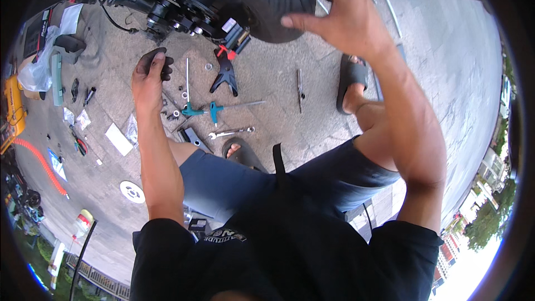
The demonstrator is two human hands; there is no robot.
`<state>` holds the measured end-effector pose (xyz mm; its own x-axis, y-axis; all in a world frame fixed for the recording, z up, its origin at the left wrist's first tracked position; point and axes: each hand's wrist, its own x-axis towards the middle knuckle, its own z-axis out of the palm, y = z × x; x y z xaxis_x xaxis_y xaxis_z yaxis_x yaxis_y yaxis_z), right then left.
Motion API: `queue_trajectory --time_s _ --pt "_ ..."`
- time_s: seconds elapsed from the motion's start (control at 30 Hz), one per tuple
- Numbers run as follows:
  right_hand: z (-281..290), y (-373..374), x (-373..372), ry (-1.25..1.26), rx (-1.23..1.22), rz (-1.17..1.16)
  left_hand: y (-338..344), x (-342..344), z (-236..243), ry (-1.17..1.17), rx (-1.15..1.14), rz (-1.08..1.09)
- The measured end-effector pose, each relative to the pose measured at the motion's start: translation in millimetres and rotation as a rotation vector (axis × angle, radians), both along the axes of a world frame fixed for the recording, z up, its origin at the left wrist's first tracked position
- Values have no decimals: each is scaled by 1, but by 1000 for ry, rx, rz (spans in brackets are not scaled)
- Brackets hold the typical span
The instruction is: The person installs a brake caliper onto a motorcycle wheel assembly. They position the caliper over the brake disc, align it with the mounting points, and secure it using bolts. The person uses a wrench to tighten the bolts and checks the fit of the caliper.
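A wheel with a black treaded tyre [273, 0] fills the top middle, its hub and brake parts [184, 19] on the left side. My right hand [345, 19] is at the tyre's right side, thumb stretched out over the tread and apart from the fingers. Its fingertips run toward the top edge, beside a small red and black part. Lower left of the hub, my left hand [149, 75] is raised with blackened fingers curled in and the thumb pressed on them. Whatever they may hold is hidden. A black spring clamp [224, 75] with red tips lies below the hub.
Between my feet lie teal T-handle wrenches [214, 110], a combination spanner [231, 132], a thin metal tool [301, 92] and small sockets. Leftward are a white disc [132, 192], pliers [79, 142], a coiled orange hose [42, 161] and a plastic bag [38, 72].
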<state>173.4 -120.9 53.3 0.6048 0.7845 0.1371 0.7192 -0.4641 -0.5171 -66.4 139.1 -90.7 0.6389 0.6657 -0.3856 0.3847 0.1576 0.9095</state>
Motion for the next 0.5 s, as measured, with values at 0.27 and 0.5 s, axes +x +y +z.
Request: queue_trajectory --time_s 0.27,0.5 --pt "0 -4 6 90 -12 30 6 -1 -27 130 32 -81" --pt "-17 -11 6 -59 103 35 -2 6 -33 143 53 -124"
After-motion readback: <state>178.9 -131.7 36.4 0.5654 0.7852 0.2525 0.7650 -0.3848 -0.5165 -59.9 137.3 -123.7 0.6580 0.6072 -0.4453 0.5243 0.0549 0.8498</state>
